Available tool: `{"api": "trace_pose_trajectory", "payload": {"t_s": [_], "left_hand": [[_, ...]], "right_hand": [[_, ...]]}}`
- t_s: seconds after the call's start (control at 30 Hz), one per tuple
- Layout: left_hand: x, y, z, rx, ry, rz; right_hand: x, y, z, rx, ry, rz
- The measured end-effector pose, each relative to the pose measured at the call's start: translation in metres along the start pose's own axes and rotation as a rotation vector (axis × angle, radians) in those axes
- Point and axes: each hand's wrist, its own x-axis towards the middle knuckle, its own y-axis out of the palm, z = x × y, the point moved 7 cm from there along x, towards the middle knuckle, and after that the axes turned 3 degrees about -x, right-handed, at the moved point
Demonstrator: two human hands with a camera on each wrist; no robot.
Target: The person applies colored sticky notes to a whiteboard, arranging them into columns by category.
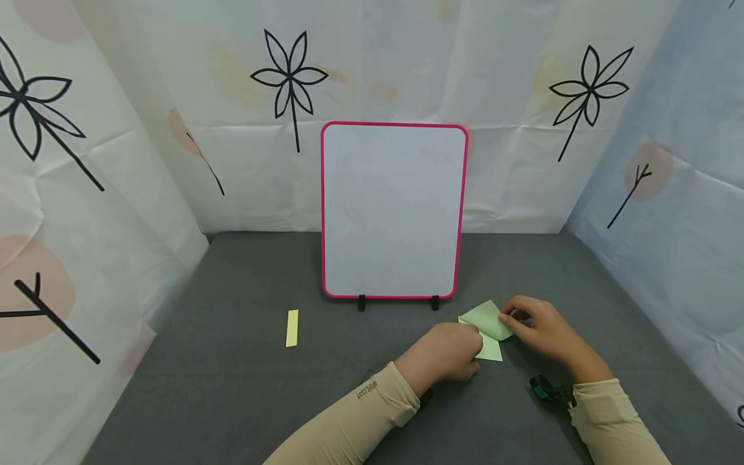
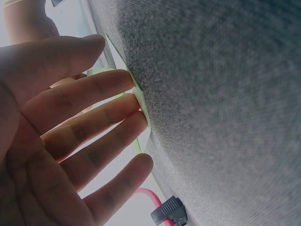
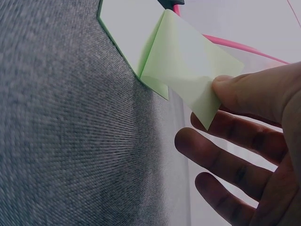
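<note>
A light green sheet of paper lies on the grey table right of centre, its right-hand part lifted and bent over. My right hand pinches the raised corner between thumb and forefinger, and its other fingers hang free in the right wrist view. From the left, my left hand rests its fingertips on the part that lies flat. Those fingers look fairly straight in the left wrist view, with the thumb held apart. Part of the paper is hidden under the left hand.
A whiteboard with a pink rim stands on small black feet behind the hands. A short yellow strip lies on the table to the left. Printed white cloth hangs around the back and sides.
</note>
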Motion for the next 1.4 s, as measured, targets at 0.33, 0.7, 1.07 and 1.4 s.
{"api": "trace_pose_trajectory", "payload": {"t_s": [0.33, 0.7, 1.07, 1.4], "left_hand": [[0.0002, 0.0003, -0.0002, -0.001, -0.004, 0.008], [-0.0005, -0.0011, -0.0014, -0.007, -0.006, 0.014], [0.0, -0.0012, -0.0001, -0.015, -0.011, 0.02], [-0.0007, -0.0006, -0.0001, -0.024, -0.001, 0.007]], "right_hand": [[-0.0001, -0.0019, -0.0031, -0.003, 0.004, -0.003], [-0.0003, -0.0036, -0.0039, -0.019, -0.013, -0.041], [-0.0003, -0.0059, -0.0067, -0.045, 0.017, -0.042], [-0.0028, -0.0081, -0.01, -0.055, 0.016, -0.076]]}}
